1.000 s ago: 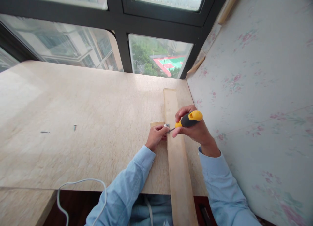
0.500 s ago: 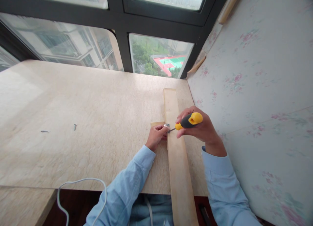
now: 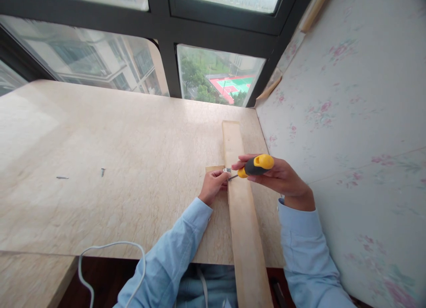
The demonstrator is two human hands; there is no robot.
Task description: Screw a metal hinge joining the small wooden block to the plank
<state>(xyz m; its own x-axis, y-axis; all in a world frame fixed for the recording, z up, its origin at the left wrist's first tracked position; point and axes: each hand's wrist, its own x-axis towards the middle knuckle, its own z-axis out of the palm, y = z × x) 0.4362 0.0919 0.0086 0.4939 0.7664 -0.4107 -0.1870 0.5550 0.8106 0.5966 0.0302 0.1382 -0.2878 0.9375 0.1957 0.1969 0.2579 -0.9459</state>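
A long pale wooden board (image 3: 246, 232) lies lengthwise on the marble-patterned sill, its near end jutting over the front edge. At its left side sits a small silver metal bracket (image 3: 226, 170), with a short wood piece (image 3: 214, 168) beside it. My left hand (image 3: 211, 187) pinches at the bracket, fingertips by the screwdriver's tip; exactly what lies between them is partly hidden. My right hand (image 3: 284, 178) is closed around a yellow and black screwdriver (image 3: 257, 165). Its shaft slants down leftward to the bracket at the board's edge.
Two loose screws, one standing (image 3: 102, 172) and one lying (image 3: 62, 177), are on the left of the sill (image 3: 140, 135). A white cord (image 3: 111, 243) loops near the front edge. A flowered wall (image 3: 349, 121) rises close on the right; dark-framed windows (image 3: 219, 21) stand behind.
My right hand has rotated around the screwdriver handle, its wrist and forearm swinging right and its fingers straightening. The left hand, bracket and board stay nearly still.
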